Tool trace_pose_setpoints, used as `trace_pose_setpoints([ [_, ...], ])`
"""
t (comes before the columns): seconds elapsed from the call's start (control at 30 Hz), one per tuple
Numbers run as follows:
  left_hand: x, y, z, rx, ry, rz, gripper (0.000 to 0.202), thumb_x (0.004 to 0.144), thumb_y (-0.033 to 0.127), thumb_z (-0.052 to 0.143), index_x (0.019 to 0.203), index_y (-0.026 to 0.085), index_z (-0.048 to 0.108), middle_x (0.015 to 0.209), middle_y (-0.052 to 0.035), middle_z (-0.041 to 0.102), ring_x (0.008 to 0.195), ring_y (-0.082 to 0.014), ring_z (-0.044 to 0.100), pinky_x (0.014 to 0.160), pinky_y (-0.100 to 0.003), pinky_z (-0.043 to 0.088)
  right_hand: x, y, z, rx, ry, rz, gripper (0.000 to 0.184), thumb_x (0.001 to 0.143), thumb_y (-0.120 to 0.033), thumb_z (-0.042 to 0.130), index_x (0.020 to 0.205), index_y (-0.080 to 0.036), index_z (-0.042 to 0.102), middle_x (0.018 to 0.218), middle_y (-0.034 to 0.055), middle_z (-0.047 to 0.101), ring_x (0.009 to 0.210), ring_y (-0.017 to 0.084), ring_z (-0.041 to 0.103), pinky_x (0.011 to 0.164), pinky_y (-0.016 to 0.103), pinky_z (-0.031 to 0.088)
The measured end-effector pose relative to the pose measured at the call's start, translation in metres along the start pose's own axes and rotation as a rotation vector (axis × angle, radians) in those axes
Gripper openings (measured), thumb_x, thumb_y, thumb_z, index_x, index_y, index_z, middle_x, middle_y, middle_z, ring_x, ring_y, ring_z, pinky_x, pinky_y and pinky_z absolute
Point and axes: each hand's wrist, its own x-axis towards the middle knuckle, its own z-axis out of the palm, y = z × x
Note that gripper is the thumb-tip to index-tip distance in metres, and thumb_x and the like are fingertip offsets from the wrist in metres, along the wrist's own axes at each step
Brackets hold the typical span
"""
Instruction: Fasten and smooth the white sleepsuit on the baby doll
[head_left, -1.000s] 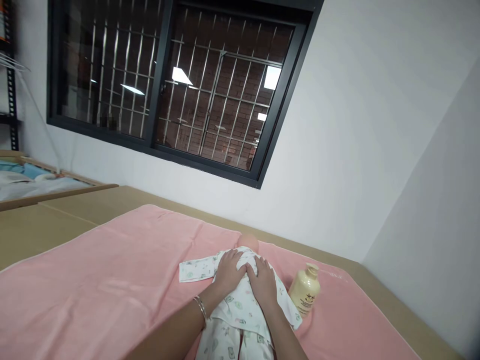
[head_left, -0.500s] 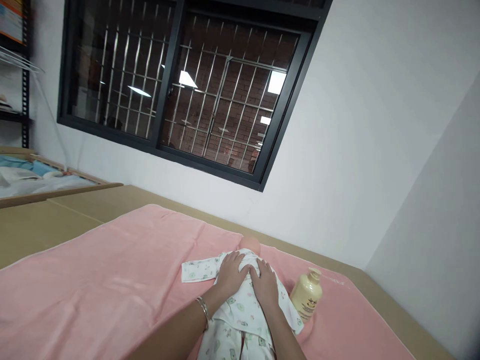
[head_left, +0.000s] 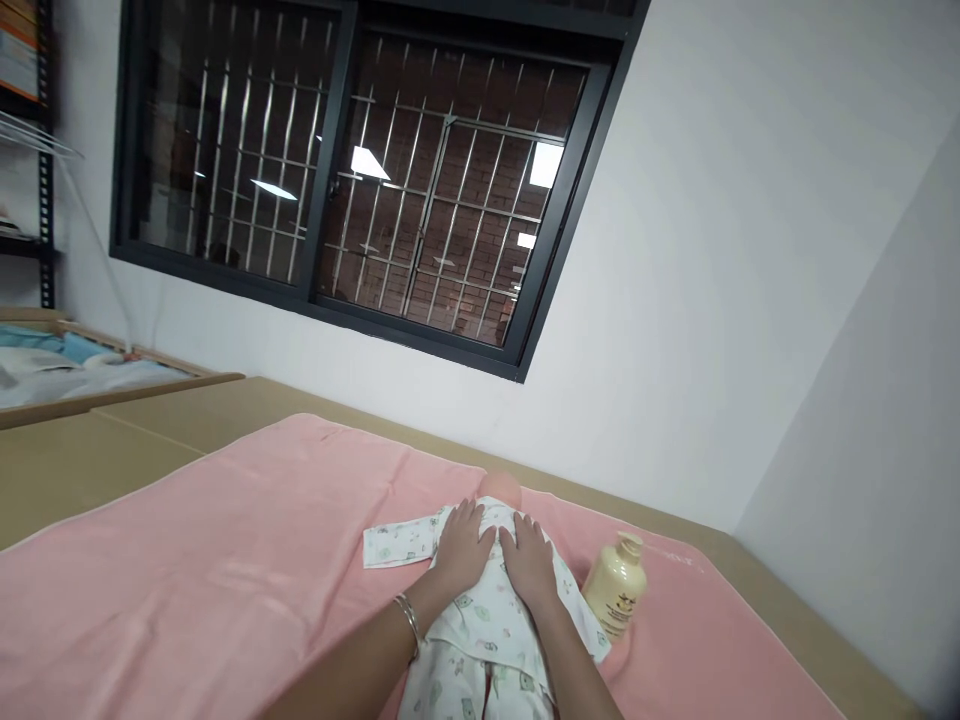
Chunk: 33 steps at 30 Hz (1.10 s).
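Observation:
A baby doll in a white printed top and trousers lies stretched out on a pink blanket, its head at the far end. My left hand rests flat on the left of the doll's upper body, with a silver bangle at the wrist. Beside it, my right hand lies flat on the right half, fingers pointing away from me. Both hands are open, thumbs close to each other. One printed sleeve reaches out to the left. Near the doll's right side stands a pale yellow bottle.
The blanket covers a tan padded surface against a white wall with a dark-framed barred window. At the left, a wooden-edged box holds blue and white cloths. A black shelf rack stands behind it.
My hands stay on the doll's upper body, with the thumbs slightly further apart now. The camera view has shifted slightly; the doll and bottle keep their places.

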Motion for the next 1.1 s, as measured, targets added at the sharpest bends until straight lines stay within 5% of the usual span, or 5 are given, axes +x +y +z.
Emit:
trace_pose_setpoints([
  [0.13,-0.003,0.006,-0.012,-0.021,0.007,0.124,0.038,0.094,0.031,0.037,0.121,0.017,0.059,0.128,-0.0091,0.061,0.122,-0.0244,0.051,0.107,-0.041,0.036,-0.010,-0.010,-0.007,-0.014,0.021,-0.126,0.050,0.097,-0.034,0.027,0.141,-0.019,0.046,0.147,0.0063,0.041,0.140,0.028,0.026,0.113,0.047,0.018],
  [0.33,-0.012,0.013,-0.016,0.078,0.120,0.046,0.026,0.091,0.031,0.042,0.086,0.020,0.064,0.090,-0.0094,0.067,0.094,-0.0263,0.060,0.089,-0.042,0.045,-0.028,-0.023,-0.006,-0.102,0.121,0.011,0.045,0.097,-0.032,0.026,0.116,-0.020,0.066,0.128,0.0108,0.059,0.117,0.026,0.054,0.095,0.034,0.041],
  [0.57,-0.006,0.012,-0.011,-0.005,0.068,0.133,0.041,0.085,0.030,0.048,0.124,0.020,0.056,0.130,-0.0090,0.058,0.124,-0.0268,0.048,0.109,-0.046,0.033,-0.010,-0.009,-0.003,-0.024,0.028,-0.043,0.055,0.095,-0.031,0.025,0.145,-0.013,0.040,0.150,0.0112,0.035,0.141,0.029,0.024,0.114,0.049,0.018],
  [0.9,-0.009,0.008,-0.013,-0.064,0.086,0.049,0.030,0.087,0.034,0.047,0.108,0.020,0.064,0.111,-0.0088,0.067,0.108,-0.0261,0.058,0.098,-0.043,0.043,-0.023,-0.016,-0.010,-0.008,0.083,-0.018,0.046,0.091,-0.036,0.035,0.128,-0.022,0.060,0.137,0.0067,0.052,0.131,0.024,0.043,0.103,0.033,0.036],
  [1.1,-0.003,0.007,-0.007,0.021,0.059,0.057,0.046,0.088,0.037,0.047,0.127,0.016,0.055,0.133,-0.0131,0.056,0.127,-0.0304,0.046,0.110,-0.049,0.032,-0.006,-0.005,-0.003,-0.013,0.026,-0.034,0.058,0.093,-0.036,0.030,0.146,-0.014,0.038,0.150,0.0093,0.034,0.142,0.027,0.023,0.115,0.046,0.017],
])
